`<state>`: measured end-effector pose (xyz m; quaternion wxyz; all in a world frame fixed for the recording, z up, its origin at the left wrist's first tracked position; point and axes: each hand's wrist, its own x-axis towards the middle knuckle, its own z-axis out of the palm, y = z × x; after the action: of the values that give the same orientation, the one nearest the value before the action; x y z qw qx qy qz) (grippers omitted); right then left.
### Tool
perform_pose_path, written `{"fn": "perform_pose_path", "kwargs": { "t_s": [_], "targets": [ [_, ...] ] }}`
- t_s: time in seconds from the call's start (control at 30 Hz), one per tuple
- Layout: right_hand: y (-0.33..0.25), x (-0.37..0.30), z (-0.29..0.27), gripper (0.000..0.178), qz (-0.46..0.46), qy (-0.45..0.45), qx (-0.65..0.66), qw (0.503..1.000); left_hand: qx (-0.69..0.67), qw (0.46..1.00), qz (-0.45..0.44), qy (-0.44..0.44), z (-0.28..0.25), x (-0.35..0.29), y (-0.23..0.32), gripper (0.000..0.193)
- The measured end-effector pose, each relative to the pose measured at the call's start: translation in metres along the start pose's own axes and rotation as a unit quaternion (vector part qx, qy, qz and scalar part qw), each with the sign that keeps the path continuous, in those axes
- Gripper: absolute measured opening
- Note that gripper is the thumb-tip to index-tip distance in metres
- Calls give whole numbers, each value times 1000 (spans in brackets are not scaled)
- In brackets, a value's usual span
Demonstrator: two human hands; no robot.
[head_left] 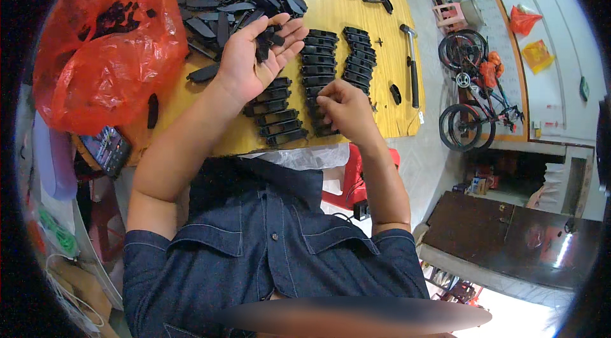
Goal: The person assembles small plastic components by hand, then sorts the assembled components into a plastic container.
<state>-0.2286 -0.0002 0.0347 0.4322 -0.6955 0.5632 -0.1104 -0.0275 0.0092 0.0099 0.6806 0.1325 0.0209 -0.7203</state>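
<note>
My left hand (245, 70) is turned palm up over the table, its fingers loosely curled round several small black pieces (270, 40). Close to my body, my right hand (347, 109) is closed in a pinch at the near part of a middle row of black ribbed plastic parts (319, 58); whatever sits between its fingertips is hidden. Another such row (359, 61) stands to the right, and a shorter one (278, 115) lies below my left wrist. Beyond my left hand spreads a heap of loose long black parts (219, 4).
A crumpled red plastic bag (121, 77) holding black bits covers the table's left side. A hammer (411, 67) lies near the right edge of the yellow table (394, 13), beside a small black part (395, 94). Bicycles (468, 90) stand farther right.
</note>
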Motion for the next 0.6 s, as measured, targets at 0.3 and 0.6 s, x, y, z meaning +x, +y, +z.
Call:
{"fn": "perform_pose_path", "kwargs": {
  "t_s": [0.3,0.6],
  "targets": [
    [15,9,6,12,-79,16,-63,995,-12,1000,-9,-4,-6,3,-1,30],
    [-8,2,6,20,-89,30,-196,976,-3,1000,-6,-2,-3,0,0,29]
  ]
}}
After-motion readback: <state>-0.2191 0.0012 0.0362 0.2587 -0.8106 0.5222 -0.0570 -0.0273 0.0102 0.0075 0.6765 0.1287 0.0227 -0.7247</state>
